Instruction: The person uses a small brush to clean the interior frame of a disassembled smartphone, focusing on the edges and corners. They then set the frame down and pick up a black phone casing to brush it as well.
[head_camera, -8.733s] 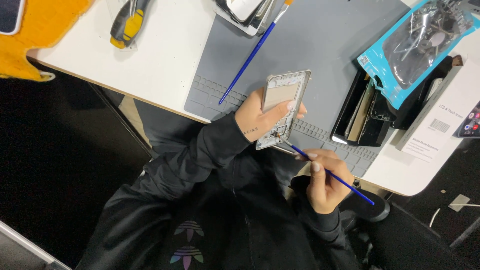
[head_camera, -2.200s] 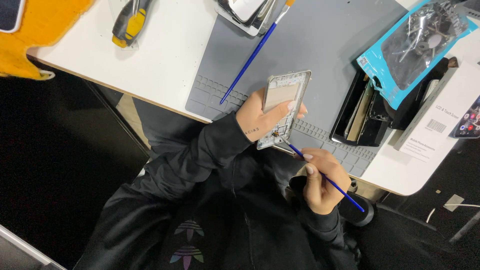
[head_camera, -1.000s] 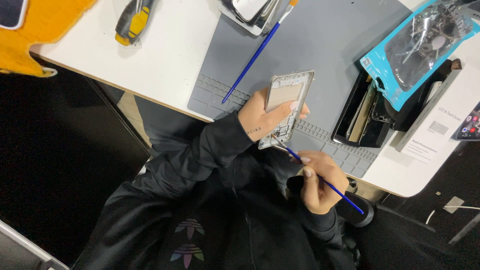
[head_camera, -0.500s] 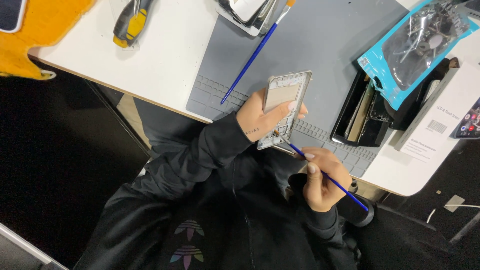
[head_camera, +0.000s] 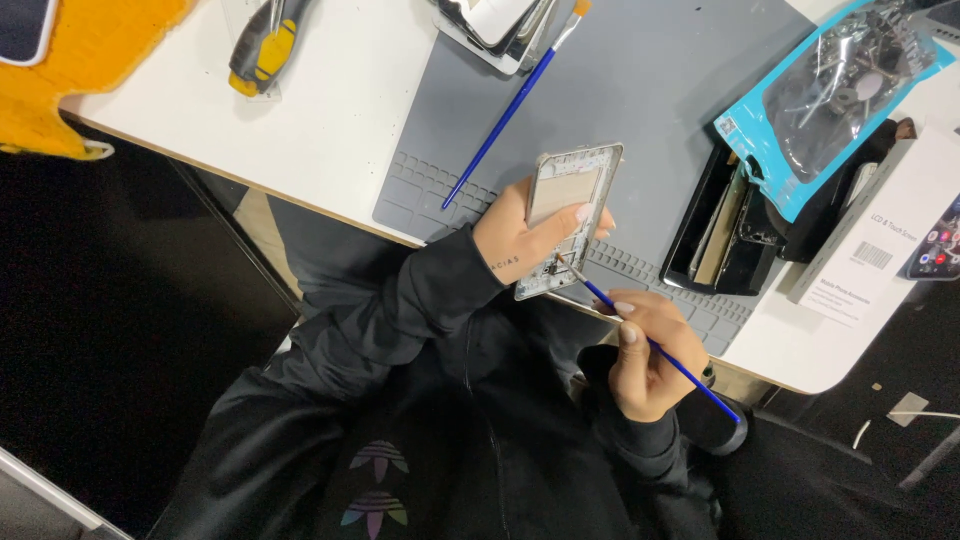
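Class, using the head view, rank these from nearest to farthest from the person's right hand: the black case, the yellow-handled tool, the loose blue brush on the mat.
From the right hand:
1. Black case, mat's right edge.
2. Loose blue brush, mat's upper left.
3. Yellow-handled tool, far top left.

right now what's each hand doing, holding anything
Left hand: closed around a phone frame, holding it up.
Right hand: closed on a thin blue brush, tip at the frame's lower end.

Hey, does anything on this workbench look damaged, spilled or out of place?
Nothing looks spilled or broken. The left hand holds a stripped silver phone frame; the right hand works a thin blue brush at it. The grey mat lies flat.
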